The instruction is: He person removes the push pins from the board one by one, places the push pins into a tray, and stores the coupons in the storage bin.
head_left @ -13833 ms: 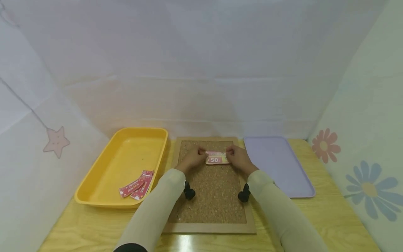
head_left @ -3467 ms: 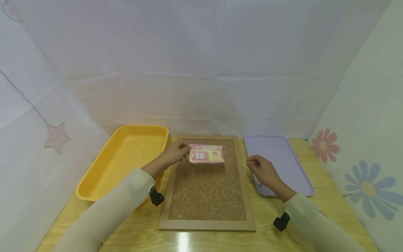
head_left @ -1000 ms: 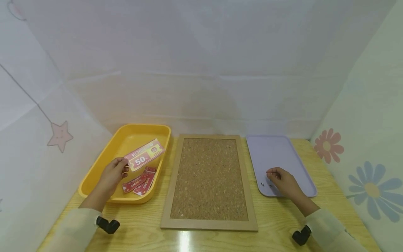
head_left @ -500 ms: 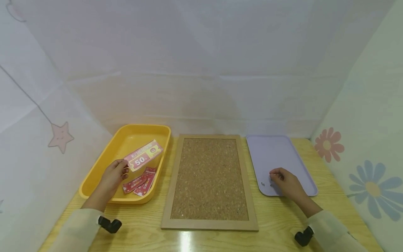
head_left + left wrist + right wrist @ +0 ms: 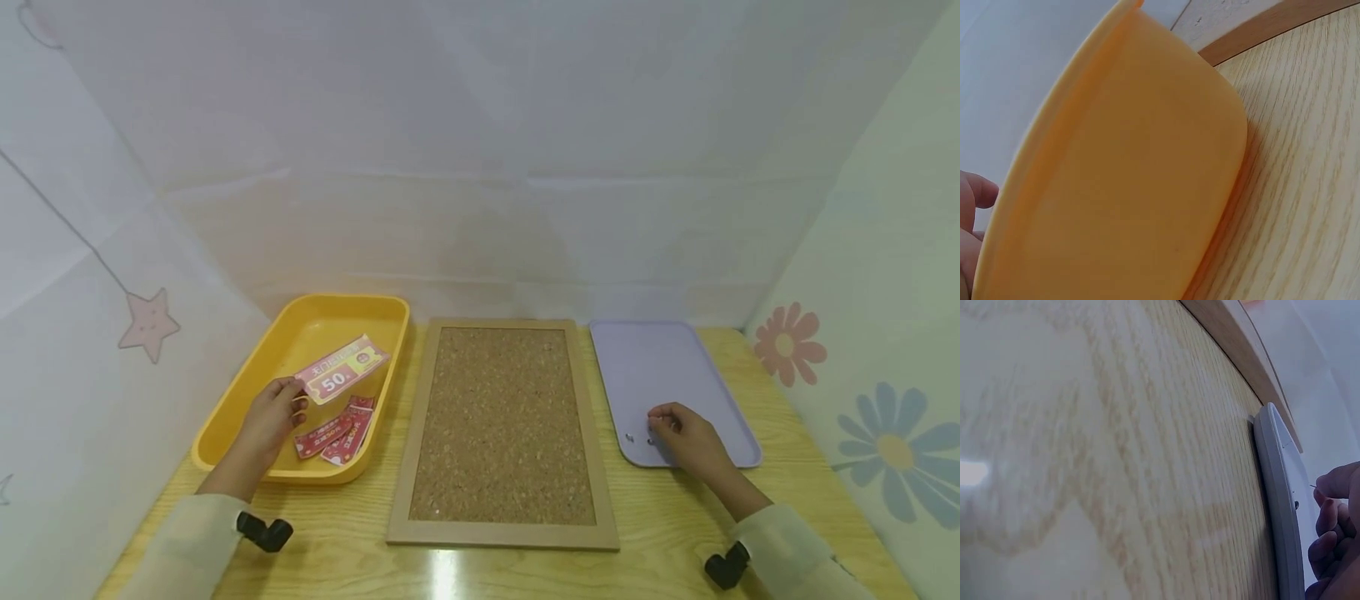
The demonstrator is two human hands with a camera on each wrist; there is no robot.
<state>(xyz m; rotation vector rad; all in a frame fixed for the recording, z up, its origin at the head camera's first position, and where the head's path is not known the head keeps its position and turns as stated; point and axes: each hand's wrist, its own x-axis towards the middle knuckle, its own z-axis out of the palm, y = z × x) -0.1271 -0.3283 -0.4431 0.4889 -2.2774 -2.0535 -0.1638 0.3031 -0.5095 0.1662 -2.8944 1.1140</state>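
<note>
My left hand (image 5: pixel 270 417) pinches the lower left end of a pink and yellow coupon (image 5: pixel 341 372) marked 50, holding it tilted over the yellow tray (image 5: pixel 300 312). Below it in that tray lie several red coupons (image 5: pixel 347 450), partly overlapping. On the right, my right hand (image 5: pixel 686 437) is low over the near part of the lilac tray (image 5: pixel 645 358). In the right wrist view its thumb and finger pinch a thumbtack (image 5: pixel 1313 485), whose thin point shows. Beside its fingertips, small thumbtacks (image 5: pixel 629 437) lie on the lilac tray.
A wood-framed cork board (image 5: pixel 502 425) lies between the two trays on the wooden table (image 5: pixel 337 550). Pale cloth walls (image 5: pixel 480 233) enclose the back and both sides. In the left wrist view the yellow tray's outer wall (image 5: pixel 1135 162) fills the middle.
The coupon, earlier in both hands at the board's upper part, has been carried by the left hand to above the yellow tray. The right hand has moved onto the lilac tray, lately shifting slightly right.
</note>
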